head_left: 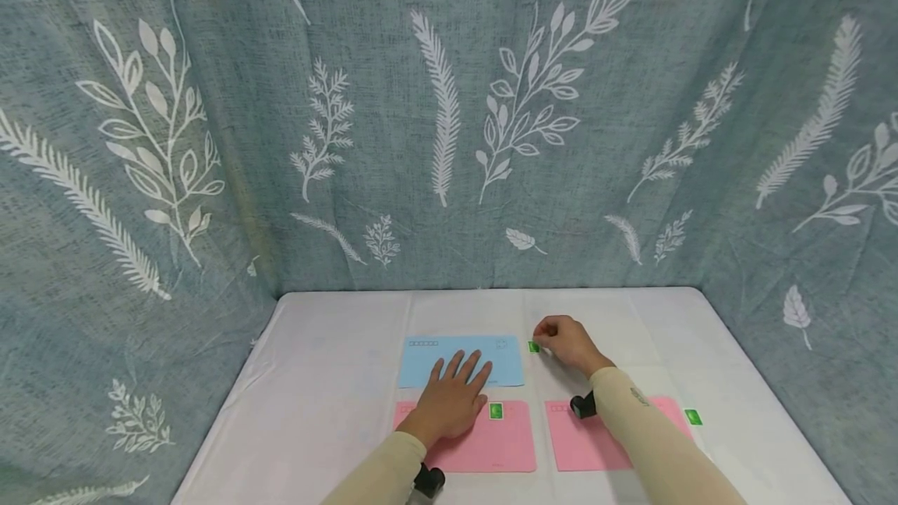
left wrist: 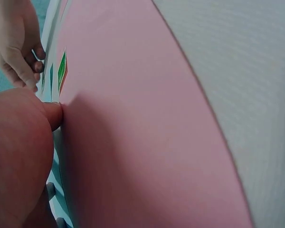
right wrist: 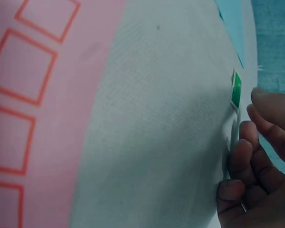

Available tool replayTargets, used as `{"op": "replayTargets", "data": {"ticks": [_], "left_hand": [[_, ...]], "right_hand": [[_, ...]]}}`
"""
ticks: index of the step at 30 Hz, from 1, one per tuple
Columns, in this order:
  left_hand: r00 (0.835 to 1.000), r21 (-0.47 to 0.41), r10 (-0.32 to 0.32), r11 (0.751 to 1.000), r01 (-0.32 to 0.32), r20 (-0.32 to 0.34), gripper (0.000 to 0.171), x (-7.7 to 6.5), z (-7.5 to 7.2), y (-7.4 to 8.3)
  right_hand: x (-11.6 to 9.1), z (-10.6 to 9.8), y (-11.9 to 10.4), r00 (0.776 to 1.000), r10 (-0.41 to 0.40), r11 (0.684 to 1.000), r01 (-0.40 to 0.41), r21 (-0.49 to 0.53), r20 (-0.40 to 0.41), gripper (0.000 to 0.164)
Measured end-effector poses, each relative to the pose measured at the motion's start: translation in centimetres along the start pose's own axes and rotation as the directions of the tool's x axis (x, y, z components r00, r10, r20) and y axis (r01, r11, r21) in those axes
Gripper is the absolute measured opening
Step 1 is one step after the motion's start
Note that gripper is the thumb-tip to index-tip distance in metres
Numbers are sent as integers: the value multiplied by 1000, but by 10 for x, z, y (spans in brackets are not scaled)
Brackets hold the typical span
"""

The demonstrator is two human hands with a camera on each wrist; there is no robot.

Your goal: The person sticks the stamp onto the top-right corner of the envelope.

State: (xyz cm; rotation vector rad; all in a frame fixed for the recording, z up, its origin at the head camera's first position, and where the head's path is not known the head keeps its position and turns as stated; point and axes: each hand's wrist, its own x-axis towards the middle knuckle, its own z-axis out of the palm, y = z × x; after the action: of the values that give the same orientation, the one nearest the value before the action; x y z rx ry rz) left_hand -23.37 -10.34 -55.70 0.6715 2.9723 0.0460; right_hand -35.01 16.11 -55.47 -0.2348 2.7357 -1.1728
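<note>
Woven cloth (right wrist: 147,109), rectangular stamp (right wrist: 236,90) near fingers (right wrist: 240,154)

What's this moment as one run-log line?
Left hand: spread across blue envelope and left pink envelope | right hand: at green stamp beside blue envelope | left pink envelope: stamped

Head view: diffuse light, bright white tabletop (head_left: 330,380), faint shadows. Wrist views: dimmer and softer; in the left, a broad shadow darkens the pink envelope (left wrist: 137,114), whose long edge appears bowed.
</note>
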Motion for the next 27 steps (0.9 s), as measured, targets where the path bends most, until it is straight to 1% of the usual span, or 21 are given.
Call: {"op": "replayTargets", "data": {"ticks": [7,12,16,20,27], "left_hand": [[1000,-12,3,1000,-3,-21,59,0,4,0],[1000,-12,-6,1000,6,-15,59,0,3,1],[1000,-13,-12,1000,12,-2,60,0,2,2],[1000,-13,-3,1000,3,-6,60,1,3,1],[1000,-14,-9,1000,9,-11,59,-1,-1,2]], "right_hand": [[-1,3,-6,1000,9,998,-8,-67,14,7],[-2,5,-9,1000,9,996,-8,-88,13,11],[-1,5,-8,1000,-21,996,22,-86,12,16],[-2,4,-7,999,-44,996,45,-77,11,18],[-1,3,-5,998,-61,995,62,-82,6,15]]}}
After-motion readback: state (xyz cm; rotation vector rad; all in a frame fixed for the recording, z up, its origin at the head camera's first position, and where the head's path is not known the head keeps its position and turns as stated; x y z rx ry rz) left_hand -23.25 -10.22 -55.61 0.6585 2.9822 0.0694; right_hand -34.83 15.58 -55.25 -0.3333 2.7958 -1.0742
